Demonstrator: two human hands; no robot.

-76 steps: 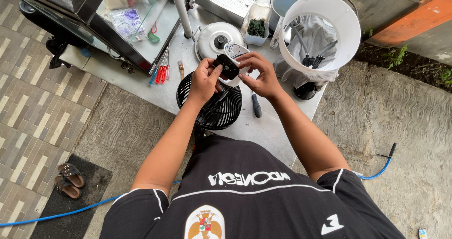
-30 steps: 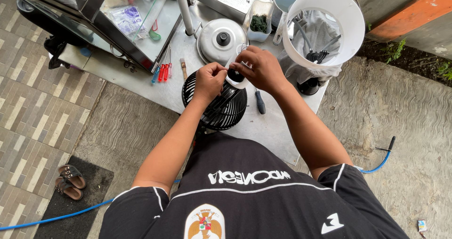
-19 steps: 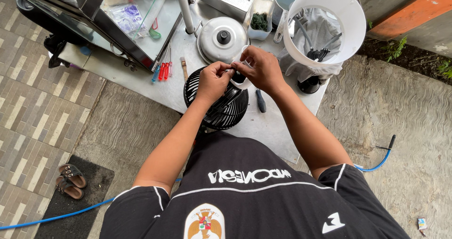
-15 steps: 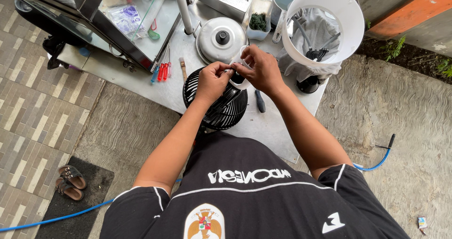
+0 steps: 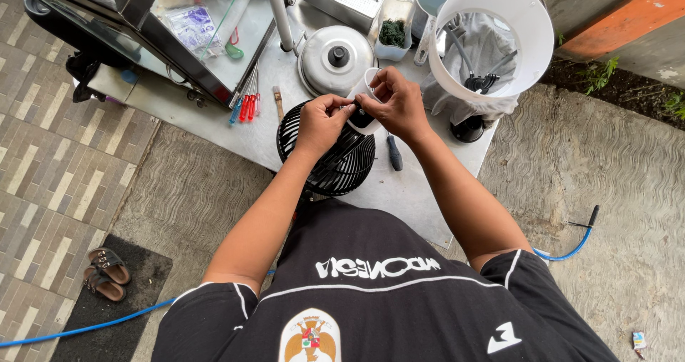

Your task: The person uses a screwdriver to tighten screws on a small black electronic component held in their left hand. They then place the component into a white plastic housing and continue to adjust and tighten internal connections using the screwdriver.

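Note:
Both hands meet over a black round fan grille [image 5: 334, 164] that lies on a grey metal table [image 5: 410, 194]. My left hand [image 5: 320, 121] pinches the near side of a small white-and-black part [image 5: 364, 116]. My right hand [image 5: 394, 104] grips the same part from the far side and covers most of it. The part is held just above the grille's top edge. A dark-handled screwdriver [image 5: 394, 152] rests on the table right of the grille, close under my right wrist.
A large white round fan housing [image 5: 499, 41] with a cloth inside stands at the table's right. A metal lid [image 5: 335, 59], red and blue screwdrivers [image 5: 245, 105], a small tub and a glass-topped cabinet [image 5: 171, 27] sit behind. Sandals [image 5: 105, 273] and a blue hose [image 5: 571, 244] lie on the ground.
Both hands have stayed together on the small part and drawn slightly closer over the grille. Earlier the part was held higher and more open to view.

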